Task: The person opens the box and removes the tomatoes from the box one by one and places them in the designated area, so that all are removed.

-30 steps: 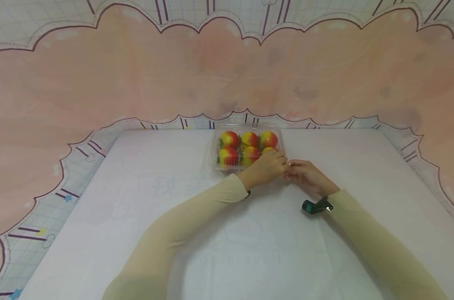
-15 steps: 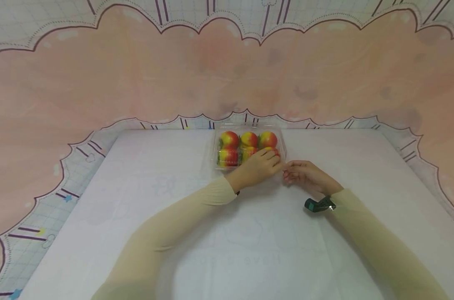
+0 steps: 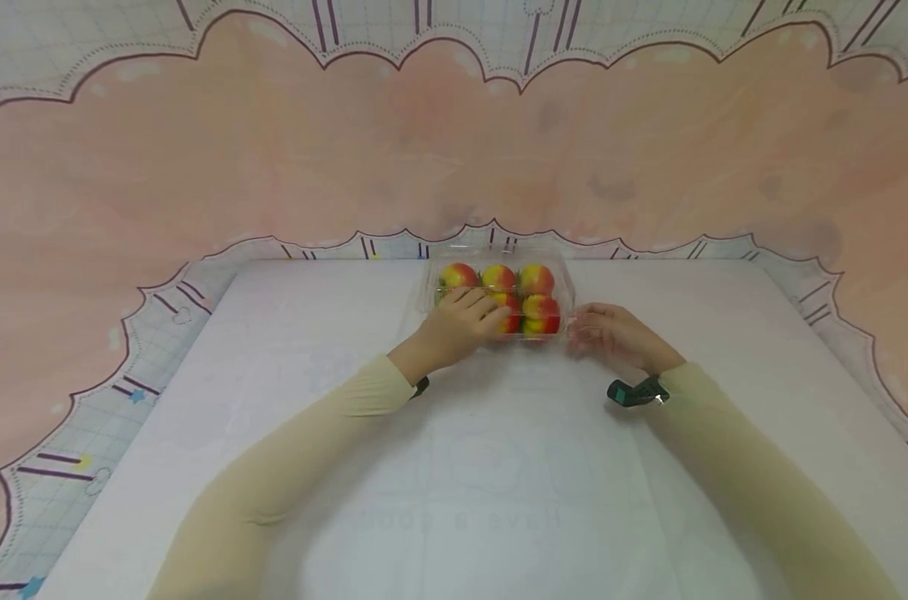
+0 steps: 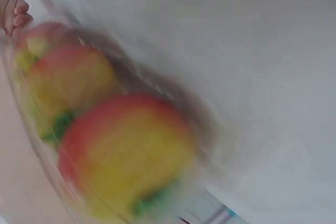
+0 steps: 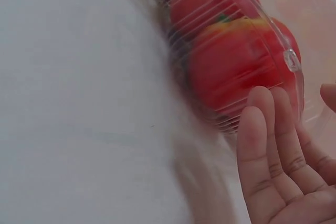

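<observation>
At the far middle of the table stands a clear plastic box with several red-and-yellow fruits inside, green leaves on them. My left hand lies over its front left corner, fingers extended and covering a front fruit. At the right front corner is my right hand. The right wrist view shows its fingertips straight, at the ribbed wall next to a small clasp. Blurred fruits fill the left wrist view, which does not show the left fingers; right-hand fingertips appear at its upper left.
A white sheet with faint lettering covers the table. Behind the box rises a peach-coloured backdrop with scalloped patterned borders. A dark wrist camera sits on the right wrist.
My left hand has slid left along the box's front, from the right front corner to the left one, uncovering the right front fruit. The right hand stays by the right corner, slightly farther back.
</observation>
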`<act>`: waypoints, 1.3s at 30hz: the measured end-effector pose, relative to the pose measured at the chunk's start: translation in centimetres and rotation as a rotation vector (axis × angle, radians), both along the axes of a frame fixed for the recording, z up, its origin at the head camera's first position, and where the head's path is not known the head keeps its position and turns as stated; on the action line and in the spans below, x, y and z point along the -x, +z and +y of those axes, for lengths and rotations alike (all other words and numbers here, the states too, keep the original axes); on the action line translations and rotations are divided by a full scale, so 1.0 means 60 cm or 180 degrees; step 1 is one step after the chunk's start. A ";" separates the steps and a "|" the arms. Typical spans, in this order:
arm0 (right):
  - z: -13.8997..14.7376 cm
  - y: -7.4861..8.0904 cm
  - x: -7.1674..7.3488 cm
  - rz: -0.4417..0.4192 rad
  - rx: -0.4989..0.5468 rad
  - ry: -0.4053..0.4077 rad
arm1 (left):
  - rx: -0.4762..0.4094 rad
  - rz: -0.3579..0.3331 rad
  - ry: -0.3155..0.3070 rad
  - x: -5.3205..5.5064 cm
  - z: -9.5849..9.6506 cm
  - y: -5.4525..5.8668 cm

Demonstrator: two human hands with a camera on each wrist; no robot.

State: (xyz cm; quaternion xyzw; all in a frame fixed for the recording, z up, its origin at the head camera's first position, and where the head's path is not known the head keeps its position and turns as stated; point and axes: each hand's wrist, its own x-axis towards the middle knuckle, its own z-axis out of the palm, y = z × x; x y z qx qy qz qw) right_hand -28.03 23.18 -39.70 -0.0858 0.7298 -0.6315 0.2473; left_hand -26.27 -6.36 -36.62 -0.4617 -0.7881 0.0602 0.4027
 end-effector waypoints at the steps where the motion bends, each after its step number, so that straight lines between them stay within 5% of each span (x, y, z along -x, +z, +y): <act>1: -0.001 0.002 0.003 -0.0015 -0.0061 -0.0047 | -0.0062 0.0013 -0.0008 0.001 -0.008 0.001; 10: -0.012 0.005 0.030 -0.0102 -0.0227 -0.0268 | -0.0489 -0.0136 0.0141 0.008 -0.063 0.012; 19: -0.021 0.003 0.045 0.0018 -0.0414 -0.0330 | -0.1463 -0.0601 0.0289 0.031 -0.106 0.018; 26: -0.020 0.003 0.052 -0.0075 -0.0296 -0.0434 | -0.2127 -0.1222 0.0446 0.062 -0.124 0.028; 32: -0.022 0.007 0.052 -0.0206 -0.0049 -0.0466 | -0.2375 -0.1890 0.0665 0.089 -0.124 0.028; 39: -0.022 0.008 0.048 -0.0219 -0.0131 -0.0425 | -0.2490 -0.2510 0.0887 0.108 -0.119 0.033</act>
